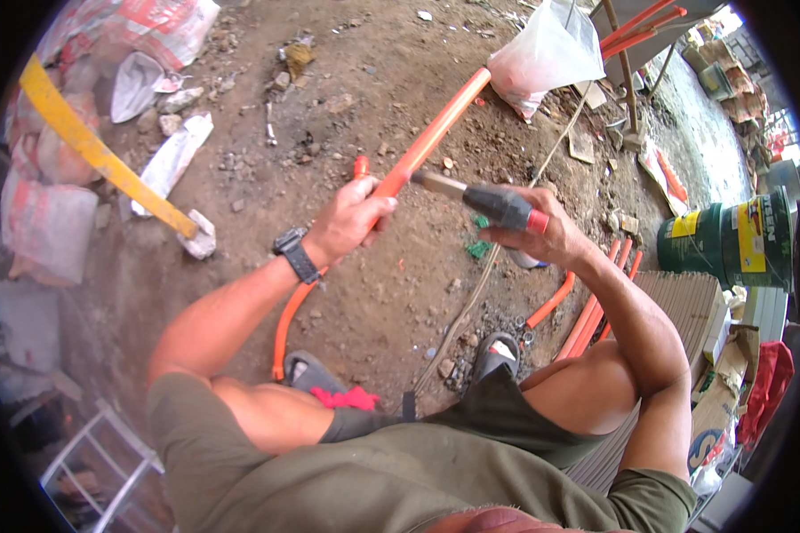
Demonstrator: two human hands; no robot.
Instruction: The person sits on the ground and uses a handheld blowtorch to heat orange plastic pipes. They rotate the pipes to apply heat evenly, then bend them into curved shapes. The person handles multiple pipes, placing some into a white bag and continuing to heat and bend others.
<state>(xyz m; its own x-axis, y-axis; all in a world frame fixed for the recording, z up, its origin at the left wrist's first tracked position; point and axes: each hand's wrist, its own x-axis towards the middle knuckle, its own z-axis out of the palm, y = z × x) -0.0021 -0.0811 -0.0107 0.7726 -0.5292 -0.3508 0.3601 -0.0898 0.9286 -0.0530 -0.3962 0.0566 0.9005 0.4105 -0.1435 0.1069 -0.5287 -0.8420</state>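
My left hand is closed around the lower end of a straight orange plastic pipe, which slants up and away to the right. In my right hand is a gas torch with a metal nozzle, a dark body and a red end. Its nozzle tip is at the pipe's side, just beyond my left hand; whether it touches, I cannot tell. No flame shows. Below my left wrist a curved orange pipe reaches down toward my left foot; part of it is hidden behind the hand.
Orange pipes and a short bent piece lie on the dirt at right. Green buckets stand beside stacked boards. A white plastic bag is ahead, a yellow bar at left, and a cord crosses the ground.
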